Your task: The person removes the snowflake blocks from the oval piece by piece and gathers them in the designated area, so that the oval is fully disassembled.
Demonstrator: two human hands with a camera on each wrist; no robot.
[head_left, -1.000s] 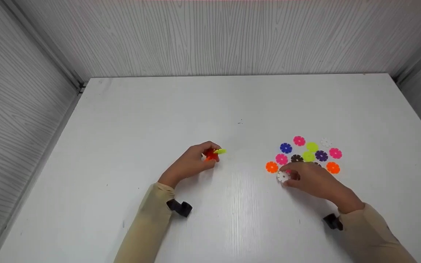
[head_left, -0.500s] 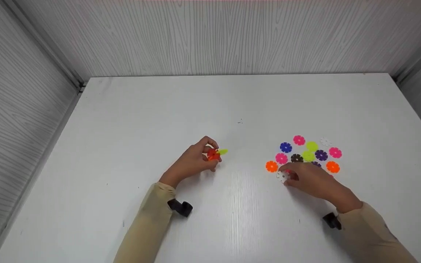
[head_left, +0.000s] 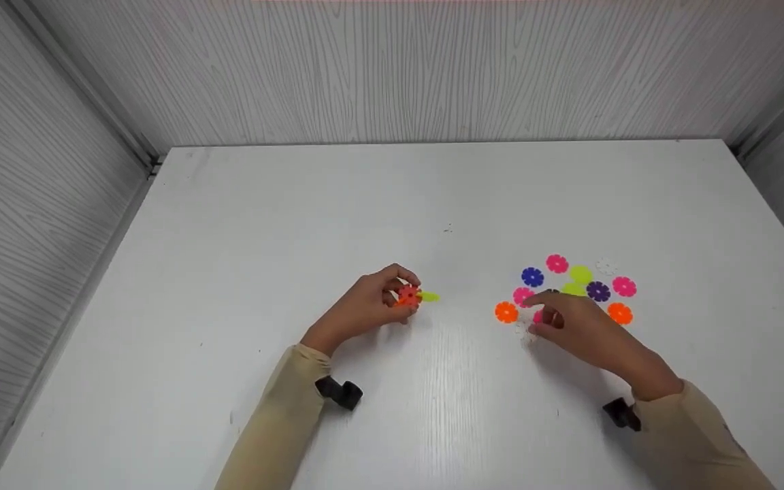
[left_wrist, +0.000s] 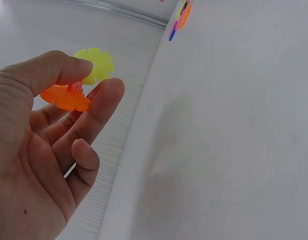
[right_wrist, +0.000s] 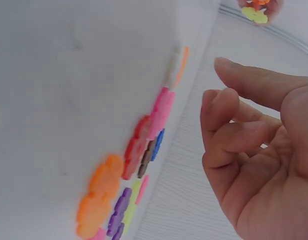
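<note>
My left hand [head_left: 362,309] pinches a small cluster of joined notched flower discs between thumb and fingers. In the left wrist view a yellow disc [left_wrist: 100,71], an orange disc [left_wrist: 64,98] and a bit of a red disc [left_wrist: 75,86] show in it. My right hand [head_left: 586,330] hovers over the near side of the loose discs. Its fingers are bent, with a gap between thumb and index fingertip and nothing in it, as the right wrist view shows. Just left of its fingertips a white disc [head_left: 523,333] lies on the table, and a pink disc [head_left: 538,317] is partly hidden under them.
Around the right hand lie several loose discs, among them orange [head_left: 506,312], blue [head_left: 532,276], purple [head_left: 598,291] and yellow [head_left: 580,274] ones. They rest flat on a white table [head_left: 297,204], with grey wood-grain panels [head_left: 392,68] behind and at the sides.
The right fingertips have let go of the white disc, which now lies flat. My left hand has shifted slightly right and turned the cluster, so the red disc faces up more.
</note>
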